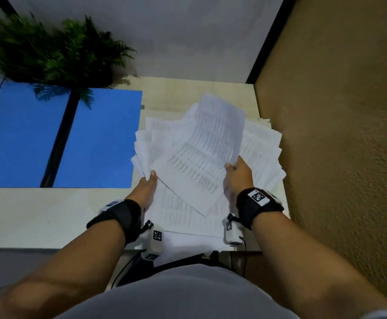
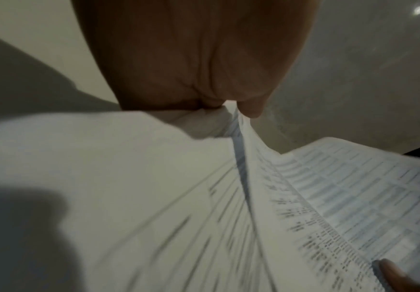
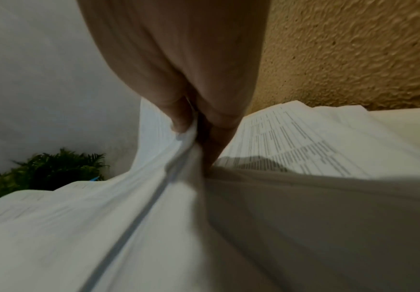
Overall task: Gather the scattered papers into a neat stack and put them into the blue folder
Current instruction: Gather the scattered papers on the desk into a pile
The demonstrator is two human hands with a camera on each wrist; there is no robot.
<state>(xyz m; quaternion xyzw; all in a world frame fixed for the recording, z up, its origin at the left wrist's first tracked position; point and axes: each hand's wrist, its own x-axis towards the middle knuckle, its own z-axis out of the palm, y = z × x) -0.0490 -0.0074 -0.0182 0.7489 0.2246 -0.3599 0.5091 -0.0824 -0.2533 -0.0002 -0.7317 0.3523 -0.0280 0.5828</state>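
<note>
A loose, fanned pile of white printed papers (image 1: 201, 157) lies on the right half of the table. My left hand (image 1: 150, 180) grips the pile's left edge, thumb on top, fingers under the sheets. In the left wrist view the left hand (image 2: 229, 106) pinches a bunch of sheets (image 2: 353, 187). My right hand (image 1: 234, 168) pinches the right edge of the raised top sheets; the right wrist view shows this right hand (image 3: 191, 126) closed on paper (image 3: 129, 207). The blue folder (image 1: 61, 139) lies open and flat on the left of the table, apart from the pile.
A green fern plant (image 1: 49, 49) stands at the back left, overhanging the folder. A rough tan wall (image 1: 337, 134) runs close along the table's right edge. The pale table (image 1: 38, 215) shows bare in front of the folder. Some sheets overhang the near edge.
</note>
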